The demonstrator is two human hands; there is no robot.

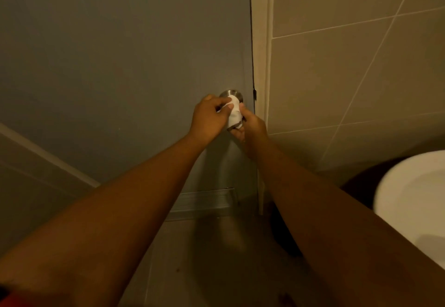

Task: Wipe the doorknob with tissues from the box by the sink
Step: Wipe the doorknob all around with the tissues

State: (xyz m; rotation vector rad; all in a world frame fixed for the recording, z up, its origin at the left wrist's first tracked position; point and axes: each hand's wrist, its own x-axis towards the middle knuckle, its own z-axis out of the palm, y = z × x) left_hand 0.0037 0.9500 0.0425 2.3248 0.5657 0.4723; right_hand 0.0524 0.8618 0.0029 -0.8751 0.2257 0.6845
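A round metal doorknob [231, 93] sits on the grey door [120, 66], near its right edge. A white tissue [234, 112] is draped over the front of the knob and hides most of it; only the top of the metal rim shows. My left hand [209, 116] pinches the tissue from the left and above. My right hand [251, 127] holds the tissue's lower part from the right and below. Both arms reach forward from the bottom of the view. The tissue box is not in view.
A pale door frame [261, 66] and a tiled wall [349, 66] stand to the right of the door. A white sink rim [409, 198] juts in at the right edge. A vent grille [204, 202] lies low in the door, above the tiled floor.
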